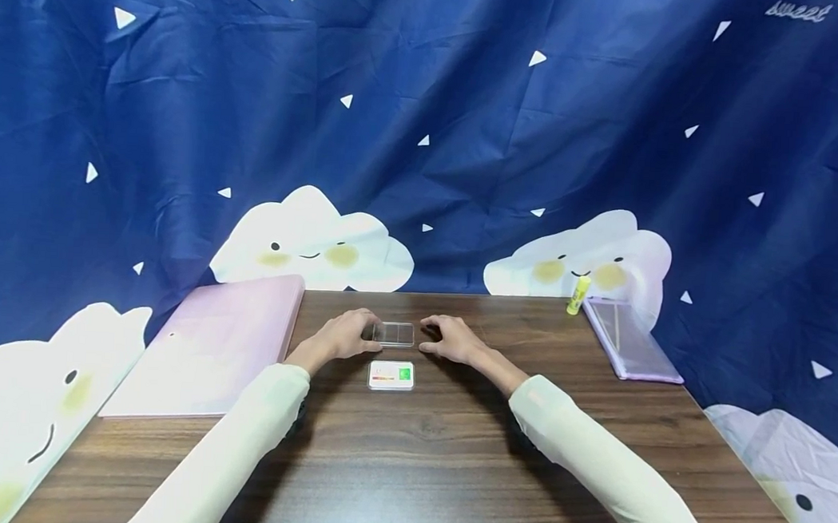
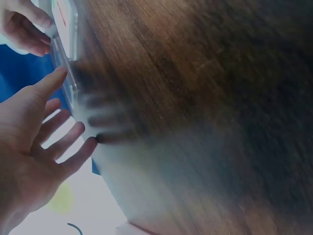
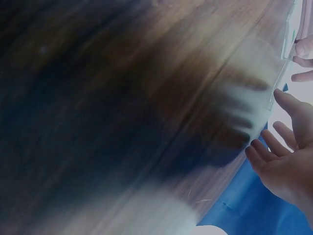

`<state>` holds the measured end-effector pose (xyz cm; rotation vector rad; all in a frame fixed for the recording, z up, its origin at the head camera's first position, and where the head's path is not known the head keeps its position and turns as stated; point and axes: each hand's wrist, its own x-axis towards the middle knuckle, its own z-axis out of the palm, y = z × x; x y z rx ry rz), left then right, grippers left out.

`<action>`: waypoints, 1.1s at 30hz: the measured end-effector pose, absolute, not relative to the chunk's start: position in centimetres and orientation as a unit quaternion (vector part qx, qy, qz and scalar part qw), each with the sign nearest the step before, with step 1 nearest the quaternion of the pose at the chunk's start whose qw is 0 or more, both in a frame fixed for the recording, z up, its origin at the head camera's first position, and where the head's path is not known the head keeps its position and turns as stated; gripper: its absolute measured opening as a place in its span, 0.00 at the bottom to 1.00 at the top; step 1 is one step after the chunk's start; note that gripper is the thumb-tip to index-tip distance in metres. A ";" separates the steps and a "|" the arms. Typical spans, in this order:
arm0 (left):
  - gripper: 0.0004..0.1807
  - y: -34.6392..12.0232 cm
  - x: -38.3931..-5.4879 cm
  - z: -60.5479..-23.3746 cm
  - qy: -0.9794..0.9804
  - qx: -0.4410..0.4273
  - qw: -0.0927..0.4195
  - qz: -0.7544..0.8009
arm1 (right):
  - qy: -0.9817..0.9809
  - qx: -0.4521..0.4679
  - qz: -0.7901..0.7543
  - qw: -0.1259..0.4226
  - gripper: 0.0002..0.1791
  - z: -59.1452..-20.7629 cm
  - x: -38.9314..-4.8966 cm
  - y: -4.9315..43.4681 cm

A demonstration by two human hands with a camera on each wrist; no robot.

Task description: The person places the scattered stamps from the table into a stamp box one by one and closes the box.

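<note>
A clear, flat rectangular plastic case lies on the table between both hands. My left hand is at its left end, thumb and fingers spread around that end; whether they touch it I cannot tell. Just off its right end is my right hand, fingers apart and holding nothing. Nearer to me lies a small white flat box with a green and red label. In the left wrist view the left hand has extended fingers. The right wrist view shows the right hand with loosely bent, spread fingers.
A large pink folder covers the left of the wooden table. At the back right stand a yellow glue stick and a purple-edged transparent pouch, which lies flat. A blue curtain hangs behind the table.
</note>
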<state>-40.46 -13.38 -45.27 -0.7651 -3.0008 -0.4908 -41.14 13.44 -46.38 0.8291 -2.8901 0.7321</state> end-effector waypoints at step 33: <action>0.25 -13.2 -40.4 -45.8 -0.963 -0.214 -0.004 -0.165 | -0.925 0.307 0.225 -0.003 0.25 -46.9 -41.1 11.6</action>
